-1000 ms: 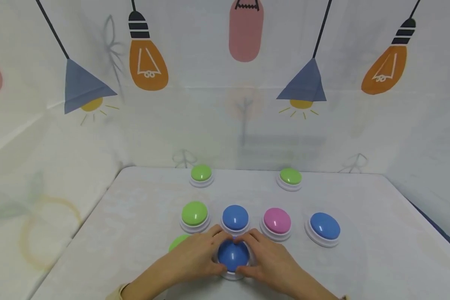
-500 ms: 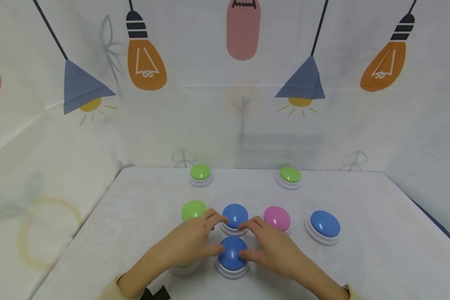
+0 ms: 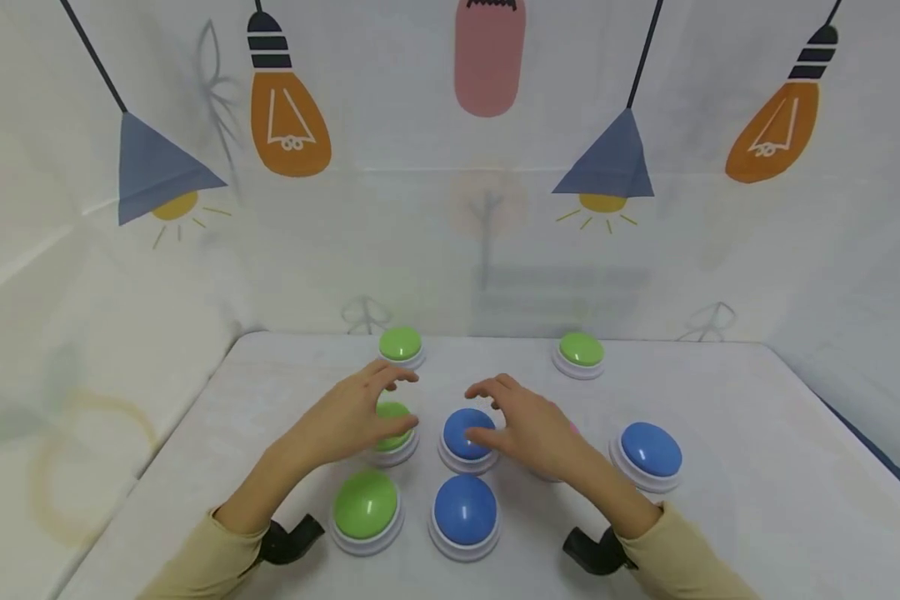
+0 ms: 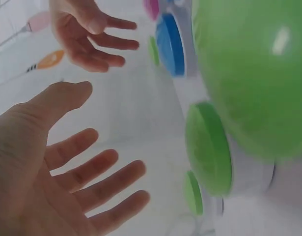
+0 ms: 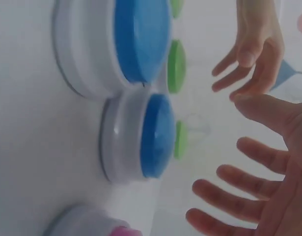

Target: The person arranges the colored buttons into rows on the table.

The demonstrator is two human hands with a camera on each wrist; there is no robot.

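Both hands are raised above a group of dome push buttons on white bases, holding nothing. My left hand [image 3: 348, 417] hovers over the middle green button [image 3: 394, 442], its fingers spread and relaxed. My right hand [image 3: 528, 423] is over the middle blue button [image 3: 457, 429], and its thumb overlaps that dome in the head view. Behind the right hand, the pink button [image 5: 125, 231] is mostly hidden. Nearest me stand the front green button [image 3: 365, 504] and the front blue button [image 3: 465, 510]. In the left wrist view, a gap separates the left fingers [image 4: 111, 174] from the domes.
Another blue button [image 3: 651, 450] stands to the right. Two green buttons, one left [image 3: 400, 343] and one right [image 3: 581, 350], sit along the far edge of the white table [image 3: 750, 517]. A printed curtain [image 3: 420, 250] hangs behind it. Each wrist carries a black mount [image 3: 292, 540].
Both hands have lifted off the front blue button, moved away from me and drawn apart. The front green button, covered before, is now in full view, and the pink one has become hidden.
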